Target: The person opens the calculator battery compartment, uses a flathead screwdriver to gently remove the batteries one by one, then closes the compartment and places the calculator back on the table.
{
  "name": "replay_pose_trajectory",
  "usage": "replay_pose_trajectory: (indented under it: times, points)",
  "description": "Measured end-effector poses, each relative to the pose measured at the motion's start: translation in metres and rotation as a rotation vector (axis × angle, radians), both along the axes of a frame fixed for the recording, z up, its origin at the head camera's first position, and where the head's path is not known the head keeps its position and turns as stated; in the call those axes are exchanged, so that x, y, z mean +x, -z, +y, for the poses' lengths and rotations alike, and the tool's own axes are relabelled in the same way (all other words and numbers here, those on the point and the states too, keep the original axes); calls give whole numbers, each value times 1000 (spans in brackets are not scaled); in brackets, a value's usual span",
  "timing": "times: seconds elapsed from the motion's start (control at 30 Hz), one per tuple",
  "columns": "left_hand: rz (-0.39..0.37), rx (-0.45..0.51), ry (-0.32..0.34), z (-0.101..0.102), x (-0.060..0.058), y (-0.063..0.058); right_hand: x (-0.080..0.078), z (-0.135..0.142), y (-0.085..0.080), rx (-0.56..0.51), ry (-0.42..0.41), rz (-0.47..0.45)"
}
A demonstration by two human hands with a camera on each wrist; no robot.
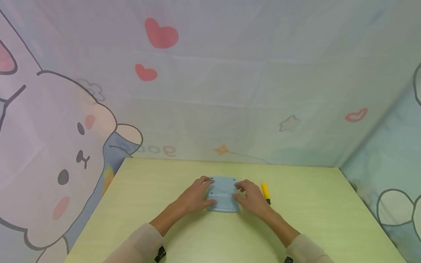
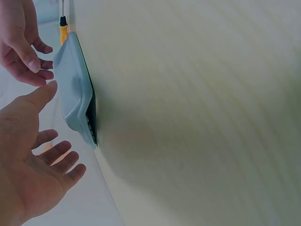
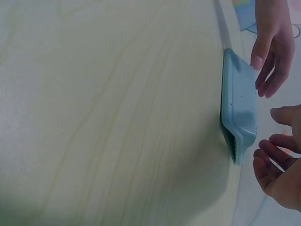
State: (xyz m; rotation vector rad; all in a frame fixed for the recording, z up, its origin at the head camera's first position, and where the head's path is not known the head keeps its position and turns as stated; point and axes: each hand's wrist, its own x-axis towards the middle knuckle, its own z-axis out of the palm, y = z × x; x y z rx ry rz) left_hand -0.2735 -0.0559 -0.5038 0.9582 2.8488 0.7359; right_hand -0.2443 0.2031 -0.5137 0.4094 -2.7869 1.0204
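Note:
A light-blue calculator (image 1: 223,203) lies face down on the table, its back showing small screw holes; in the left wrist view the calculator (image 2: 75,84) appears with a dark gap beneath one end. My left hand (image 1: 196,196) is at its left side with thumb and fingers spread and loosely bent. Opposite it, my right hand (image 1: 252,199) hovers by the right side, fingers loosely curved. In the right wrist view, the right hand (image 3: 282,176) has a gap between its fingertips and the calculator (image 3: 242,101). Neither hand grips anything.
Just right of the right hand lies a yellow-handled screwdriver (image 1: 265,190) with a black collar; its thin shaft shows in the left wrist view. The pale wooden table (image 1: 158,175) meets a printed cloth backdrop (image 1: 210,91) at its back edge, with more cloth along both sides.

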Motion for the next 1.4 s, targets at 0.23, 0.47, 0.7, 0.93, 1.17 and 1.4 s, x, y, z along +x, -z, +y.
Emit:
replay_pose_trajectory:
  times: [0.23,0.47,0.7,0.93,1.17,1.4]
  points:
    - [0,6,-9,1,-4,6,-1,-2,0,15,-10,-5]
    - [-1,33,17,4,-8,13,-2,-4,3,11,-7,2]
    - [15,12,38,8,-9,19,-2,-6,4,22,-19,15]
    - [61,-21,41,12,-13,21,-3,-10,1,39,-67,63]
    - [75,-58,50,16,-17,25,-6,-13,4,55,-86,71]
    - [38,-64,81,19,-17,24,-7,-16,6,47,-130,86]
